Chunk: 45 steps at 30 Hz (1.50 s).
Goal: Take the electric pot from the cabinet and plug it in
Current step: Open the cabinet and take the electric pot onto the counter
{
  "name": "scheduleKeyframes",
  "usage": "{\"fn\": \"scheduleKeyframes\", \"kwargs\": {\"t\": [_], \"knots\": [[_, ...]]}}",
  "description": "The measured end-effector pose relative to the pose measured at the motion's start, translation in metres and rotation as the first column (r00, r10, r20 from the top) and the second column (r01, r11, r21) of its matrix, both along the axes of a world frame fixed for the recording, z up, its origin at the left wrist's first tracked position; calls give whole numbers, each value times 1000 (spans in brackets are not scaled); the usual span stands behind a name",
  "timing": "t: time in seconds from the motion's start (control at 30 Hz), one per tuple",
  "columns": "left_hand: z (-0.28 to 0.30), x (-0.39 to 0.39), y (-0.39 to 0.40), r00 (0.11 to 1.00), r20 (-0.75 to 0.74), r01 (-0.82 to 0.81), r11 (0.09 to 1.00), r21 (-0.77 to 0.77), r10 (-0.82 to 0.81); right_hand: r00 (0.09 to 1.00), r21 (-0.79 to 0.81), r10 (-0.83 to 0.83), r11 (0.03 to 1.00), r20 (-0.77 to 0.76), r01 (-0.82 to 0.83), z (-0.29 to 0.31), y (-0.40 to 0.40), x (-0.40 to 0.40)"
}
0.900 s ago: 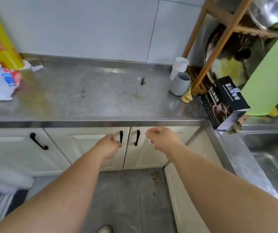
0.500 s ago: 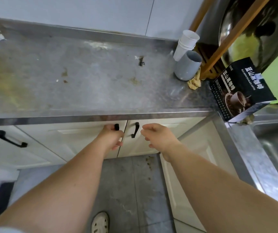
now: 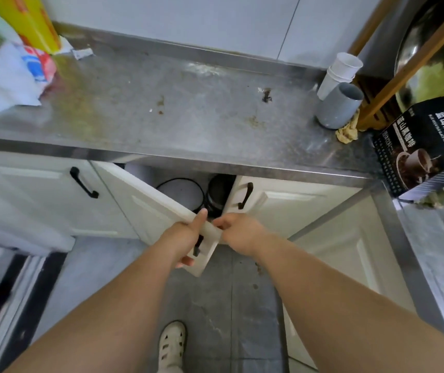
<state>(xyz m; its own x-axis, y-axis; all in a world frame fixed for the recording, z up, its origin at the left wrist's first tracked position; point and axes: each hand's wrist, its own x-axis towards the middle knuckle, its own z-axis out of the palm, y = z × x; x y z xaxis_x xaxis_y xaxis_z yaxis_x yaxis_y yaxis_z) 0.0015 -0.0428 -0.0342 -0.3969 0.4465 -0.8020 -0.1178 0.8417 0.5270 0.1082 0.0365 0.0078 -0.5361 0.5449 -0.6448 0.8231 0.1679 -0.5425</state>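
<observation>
The left cabinet door (image 3: 145, 203) under the steel counter stands swung open towards me. My left hand (image 3: 186, 238) grips its free edge, thumb on top and fingers around the black handle. My right hand (image 3: 238, 230) pinches the same edge from the right with curled fingers. In the gap behind the door a round white thing with a black rim (image 3: 180, 191) and a dark cylindrical vessel (image 3: 217, 195) show inside the cabinet; which of them is the electric pot I cannot tell. The right door (image 3: 290, 205) is closed.
On the stained counter (image 3: 178, 114) stand a grey cup (image 3: 339, 106), stacked white cups (image 3: 340, 74), a black coffee box (image 3: 425, 146) and a wooden rack (image 3: 393, 84) at the right. Bags and a yellow box (image 3: 27, 25) sit at the left. My shoe (image 3: 171, 345) is on the floor below.
The left door was closed, with my left hand on its handle; now it has swung open and shows the cabinet's inside. My right hand has moved onto the door's edge.
</observation>
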Motion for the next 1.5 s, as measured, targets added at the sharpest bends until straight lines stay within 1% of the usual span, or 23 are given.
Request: {"fn": "scheduleKeyframes", "kwargs": {"t": [0.1,0.17,0.23,0.3,0.33,0.4,0.47,0.5,0.57,0.63,0.8,0.9,0.93,1.0,1.07,1.1,1.17,1.27,1.37,1.5], "knots": [[10,4,-31,997,-79,-24,999,-37,21,983,-68,178,982,50,-175,3,-21,0],[16,2,-46,995,-100,-13,998,-68,6,969,-88,234,970,77,-228,2,-30,1],[18,-1,-64,991,-128,-50,997,-65,41,956,-61,282,959,87,-277,0,-44,1],[14,-2,-79,979,-189,-96,991,-92,77,963,-16,261,965,65,-260,-2,-52,4],[10,-3,-82,966,-255,-77,989,-124,43,972,-5,230,973,50,-230,-2,-51,6],[6,-6,-96,909,-416,-74,984,-164,-1,981,-2,191,982,26,-191,0,-55,9],[8,-11,-109,865,-500,-94,964,-250,-45,989,11,147,989,5,-147,4,-56,11],[7,-16,-117,854,-512,-90,942,-323,-93,991,22,131,991,-12,-131,6,-56,13],[7,-24,-131,828,-539,-86,914,-397,-157,991,46,129,991,-28,-127,10,-57,13],[4,-33,-141,811,-554,-81,902,-423,-187,991,62,126,990,-33,-124,11,-57,12],[21,-34,-147,824,-531,-100,872,-480,-197,995,39,77,996,-56,-74,10,-55,8],[31,-29,-134,776,-545,-33,843,-537,-317,996,12,23,1000,-83,-22,10,-50,6],[33,-28,-126,764,-549,5,854,-520,-338,996,8,12,1000,-90,-11,10,-47,6],[31,-29,-102,772,-546,109,914,-391,-325,995,-11,-33,999,-96,32,10,-36,8],[31,-25,-74,824,-485,205,952,-229,-294,992,-3,-69,998,-102,69,8,-23,11],[31,-23,-58,847,-441,256,954,-154,-298,990,4,-95,995,-102,96,7,-15,12],[35,-18,-28,881,-376,301,953,-26,-289,978,0,-180,984,-103,181,5,-1,17],[32,-12,16,905,-301,339,937,88,-300,941,-22,-322,947,-99,322,2,19,26],[20,-7,63,923,-226,351,923,158,-313,860,-88,-495,869,-124,487,-2,38,37],[10,1,107,960,-121,273,936,223,-251,721,-198,-670,741,-176,641,-5,55,44]]}}
